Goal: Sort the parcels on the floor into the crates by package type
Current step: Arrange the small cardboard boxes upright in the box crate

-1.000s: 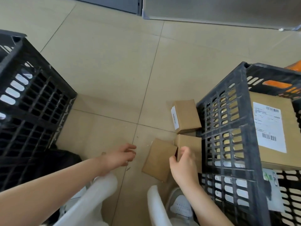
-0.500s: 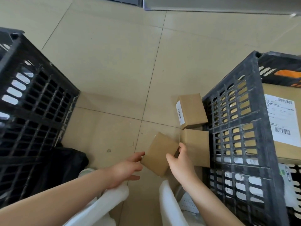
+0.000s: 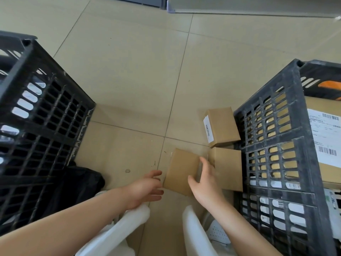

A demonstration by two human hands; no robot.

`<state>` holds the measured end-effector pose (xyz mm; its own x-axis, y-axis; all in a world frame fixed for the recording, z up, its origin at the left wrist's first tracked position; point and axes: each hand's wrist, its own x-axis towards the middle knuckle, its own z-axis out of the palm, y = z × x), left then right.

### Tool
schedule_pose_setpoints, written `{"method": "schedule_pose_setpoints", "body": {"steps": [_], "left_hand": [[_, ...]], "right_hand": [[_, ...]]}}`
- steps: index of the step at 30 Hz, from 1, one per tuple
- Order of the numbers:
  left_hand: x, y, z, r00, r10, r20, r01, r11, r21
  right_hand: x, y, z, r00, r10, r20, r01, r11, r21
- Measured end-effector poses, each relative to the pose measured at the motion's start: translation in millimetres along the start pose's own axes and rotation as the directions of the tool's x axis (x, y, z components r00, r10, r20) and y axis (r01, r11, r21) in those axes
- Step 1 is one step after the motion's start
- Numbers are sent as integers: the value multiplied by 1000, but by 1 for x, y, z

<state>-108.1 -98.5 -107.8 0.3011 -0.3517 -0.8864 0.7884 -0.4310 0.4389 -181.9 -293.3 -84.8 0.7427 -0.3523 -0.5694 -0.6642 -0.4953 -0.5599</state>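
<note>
Item: plain cardboard box (image 3: 181, 170), small, unlabelled on its visible face, on the tiled floor (image 3: 140, 74) between the person's legs and the right crate (image 3: 280, 145), turned at an angle.

Right hand (image 3: 204, 180): on the box's right edge, thumb across the top face, fingers reaching down the far side between this box and its neighbour. Grip appears to be forming; a full clasp cannot be confirmed.

Left hand (image 3: 145, 189): fingers spread and relaxed, tips at the box's left edge, holding nothing.

Adjacent stock, floor: second plain box (image 3: 227, 168), just right of the first and against the right crate's wall; labelled box (image 3: 221, 126), white barcode sticker on its side, farther from the person, also against that wall.

Right crate contents: large carton with shipping label (image 3: 324, 137); an orange item behind it, type unclear.

Left crate (image 3: 42, 130): black, slotted; contents hidden from this angle.

Progress, as judged: partly done. At least one carton is crated and three small boxes remain on the floor, all apparently bound for the right crate.

Obstructions: the neighbouring box crowds the right hand's fingers; the tall crate wall must be cleared on the lift. A dark bag (image 3: 81, 183) lies by the left crate, out of the path.
</note>
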Motion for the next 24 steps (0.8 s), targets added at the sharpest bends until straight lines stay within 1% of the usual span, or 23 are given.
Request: {"method": "schedule_pose_setpoints", "body": {"steps": [2, 4, 6, 8, 12, 14, 16, 18, 20, 22, 24], "left_hand": [[-1, 2, 0, 996, -78, 33, 81, 992, -95], [-2, 3, 2, 987, -143, 76, 153, 977, -150], [-4, 2, 4, 976, -184, 118, 202, 967, -155], [-4, -1, 4, 972, -198, 125, 218, 962, -167], [-6, 1, 0, 982, -186, 30, 188, 955, -230], [-8, 6, -3, 987, -157, -30, 144, 956, -255], [-10, 13, -3, 987, -71, -142, 36, 971, -237], [-11, 20, -2, 957, 63, -284, -111, 981, -157], [-12, 24, -1, 910, 186, -371, -241, 965, -106], [-11, 27, -2, 883, 265, -387, -324, 941, -96], [-12, 29, -4, 885, 304, -352, -369, 920, -132]], "right_hand": [[6, -2, -1, 995, -100, -26, 95, 985, -145], [14, -3, -1, 990, -138, 16, 137, 961, -239], [16, -5, 2, 992, -117, 49, 126, 963, -240], [13, -5, 4, 995, -85, 44, 92, 975, -200], [9, -2, 2, 999, -17, 41, 22, 991, -133], [9, -4, -1, 998, -11, 55, 15, 998, -64], [10, -5, -7, 999, -22, 44, 20, 999, 42], [13, -6, -14, 999, -3, 33, -3, 982, 191], [11, -9, -21, 996, 56, 74, -79, 928, 365], [8, -12, -23, 989, 101, 106, -139, 877, 460], [8, -11, -22, 989, 120, 89, -148, 872, 466]]}}
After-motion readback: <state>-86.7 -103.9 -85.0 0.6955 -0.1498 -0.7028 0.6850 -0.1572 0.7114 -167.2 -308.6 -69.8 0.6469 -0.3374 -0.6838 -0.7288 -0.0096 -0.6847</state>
